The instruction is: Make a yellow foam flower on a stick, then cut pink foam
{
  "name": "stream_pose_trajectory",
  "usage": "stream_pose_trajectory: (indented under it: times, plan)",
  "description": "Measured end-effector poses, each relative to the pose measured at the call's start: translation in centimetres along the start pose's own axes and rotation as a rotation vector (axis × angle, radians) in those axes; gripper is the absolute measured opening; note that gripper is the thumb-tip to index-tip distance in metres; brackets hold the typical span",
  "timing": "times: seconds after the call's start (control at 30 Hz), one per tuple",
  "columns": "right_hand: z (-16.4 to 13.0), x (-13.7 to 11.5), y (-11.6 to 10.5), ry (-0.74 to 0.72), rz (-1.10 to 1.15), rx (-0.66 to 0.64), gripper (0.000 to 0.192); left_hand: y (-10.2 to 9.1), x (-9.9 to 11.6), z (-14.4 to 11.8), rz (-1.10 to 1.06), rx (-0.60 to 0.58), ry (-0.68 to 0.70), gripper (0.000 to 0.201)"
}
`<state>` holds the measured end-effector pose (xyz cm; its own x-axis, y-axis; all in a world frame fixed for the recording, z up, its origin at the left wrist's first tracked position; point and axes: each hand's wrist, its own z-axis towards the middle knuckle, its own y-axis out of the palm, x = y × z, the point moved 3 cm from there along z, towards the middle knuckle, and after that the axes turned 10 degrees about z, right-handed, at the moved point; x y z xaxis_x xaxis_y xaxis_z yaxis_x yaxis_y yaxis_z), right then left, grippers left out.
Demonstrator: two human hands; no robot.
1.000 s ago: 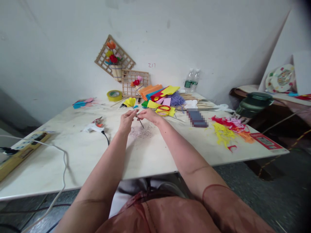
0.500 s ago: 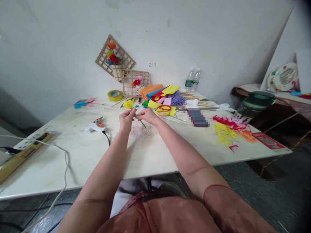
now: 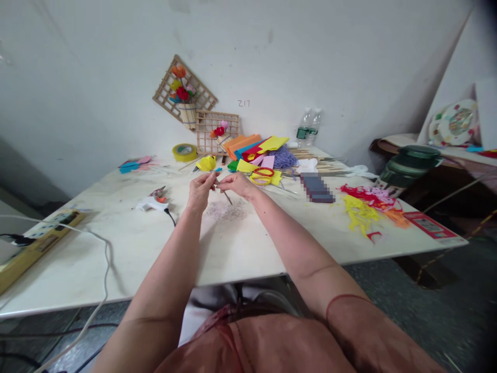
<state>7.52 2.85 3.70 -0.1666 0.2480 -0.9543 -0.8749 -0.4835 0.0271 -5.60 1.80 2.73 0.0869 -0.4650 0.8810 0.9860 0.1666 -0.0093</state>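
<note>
Lower centre of frame: tabletop (image 3: 240, 248) bare betw. both forearms, free passage to near edge. Centre left: glue gun (image 3: 150, 203) w/ cord blocks approach. Far left: power strip (image 3: 37, 239) and cable. Upper centre: foam sheets (image 3: 254, 147), red scissors (image 3: 262, 175), tape roll (image 3: 184, 152) crowd far side. Centre right: foam scraps (image 3: 359, 212).

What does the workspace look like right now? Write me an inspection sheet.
Surface: pale table, faint purple smudge under the hands.
Job's things: thin stick pinched between both hands.
Clutter: foam sheets, scissors, tape roll, glue gun, foam scraps, bottles.
Hands: left hand and right hand raised over the table, fingertips together on the stick.
Cables: power strip, white cord trailing off the edge.
Surroundings: white wall, wooden lattices with foam flowers.
</note>
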Motion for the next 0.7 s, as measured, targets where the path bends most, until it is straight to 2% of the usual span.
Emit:
stream_pose_trajectory:
  times: [0.1,0.2,0.3,0.4,0.47,0.6,0.7]
  plan:
    - [-0.1,-0.3,0.1,0.005,-0.005,-0.002,0.015,0.0,0.1,0.1,0.019,-0.025,0.016,0.030]
    - [-0.1,0.0,0.0,0.014,-0.043,0.022,0.015,-0.2,0.0,0.2,0.127,0.002,0.027,0.031]
    - [0.1,0.4,-0.1,0.012,-0.118,0.044,0.015,-0.5,0.2,0.1,0.432,0.085,0.043,0.031]
    - [0.3,0.8,-0.2,0.021,-0.205,0.077,0.014,-0.6,0.8,-0.2,0.803,0.169,0.141,0.031]
    - [0.5,0.9,-0.2,0.015,-0.270,0.095,0.014,-0.5,1.1,-0.3,0.944,0.207,0.209,0.032]
    - [0.9,1.2,-0.2,-0.001,-0.378,0.118,0.013,-0.2,1.2,-0.6,1.012,0.248,0.306,0.031]
    - [0.9,1.1,-0.4,0.003,-0.376,0.158,0.013,-0.1,1.0,-0.6,0.893,0.254,0.329,0.027]
